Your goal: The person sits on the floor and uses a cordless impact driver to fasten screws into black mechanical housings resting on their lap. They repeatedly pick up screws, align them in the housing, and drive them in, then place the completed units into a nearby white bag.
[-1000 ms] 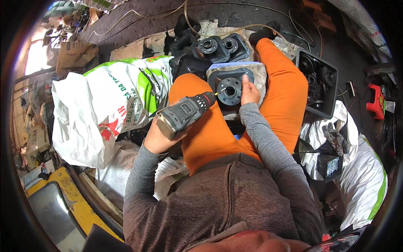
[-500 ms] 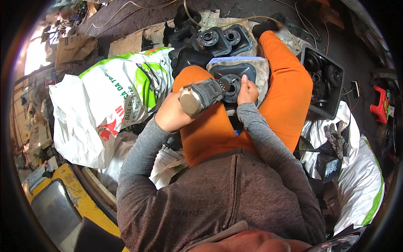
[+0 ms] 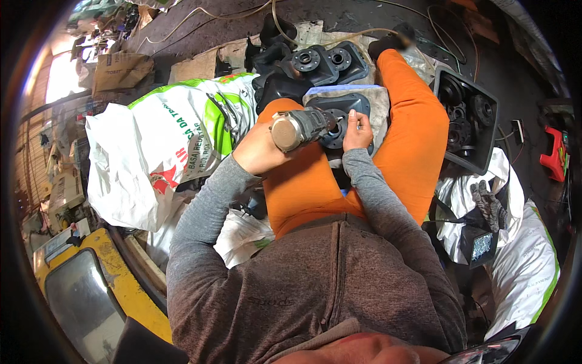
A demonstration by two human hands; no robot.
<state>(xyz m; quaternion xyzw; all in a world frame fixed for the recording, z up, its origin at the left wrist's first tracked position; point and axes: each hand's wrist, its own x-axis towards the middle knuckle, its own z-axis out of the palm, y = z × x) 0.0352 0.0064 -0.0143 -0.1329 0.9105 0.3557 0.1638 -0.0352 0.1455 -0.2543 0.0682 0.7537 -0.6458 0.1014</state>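
Observation:
My left hand (image 3: 260, 148) is wrapped round the grip of a cordless drill (image 3: 294, 128), seen from its rear end. The drill's nose reaches over a round dark flange (image 3: 334, 141) with holes round it. That flange sits on a black square-based part (image 3: 357, 104) lying between my thighs on a light cloth (image 3: 380, 103). Beside the flange's right edge is my right hand (image 3: 359, 134), its fingers curled in and the thumb raised. Something small may be between its fingertips, too small to name. The drill hides the left part of the flange.
Similar black flanged parts (image 3: 321, 64) lie ahead of my knees. To the right stands a black crate (image 3: 467, 151) of dark round parts. A large white sack (image 3: 133, 176) lies left, a lamp (image 3: 479, 242) lower right. A hose (image 3: 339, 41) runs across the floor.
The drill has shifted slightly right, its rear end turned a little. My right hand's fingers have moved slightly, the thumb drawn in. The whole view has shifted a little.

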